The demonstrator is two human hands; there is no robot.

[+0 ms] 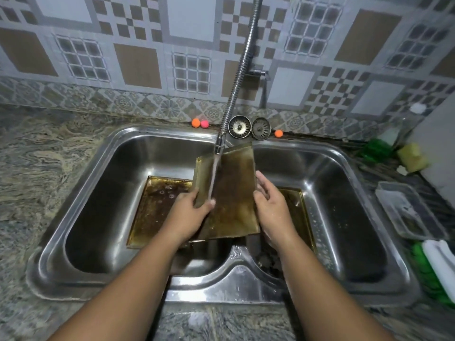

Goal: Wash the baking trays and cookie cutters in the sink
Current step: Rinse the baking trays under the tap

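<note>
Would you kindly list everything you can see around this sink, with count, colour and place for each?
held tray: one, stained brown, tilted under the running water
lower tray: at least one, brown-gold, flat in the sink
sink: one, steel, two basins, set in the counter
faucet: one, silver hose, above the held tray
strainers: two, metal, behind the sink
small balls: three, two orange and one pink, behind the sink
sponge: one, yellow, right counter
container: one, clear, right counter
white bottle: one, right edge
left hand: grips the held tray's left edge
right hand: holds its right edge
</note>
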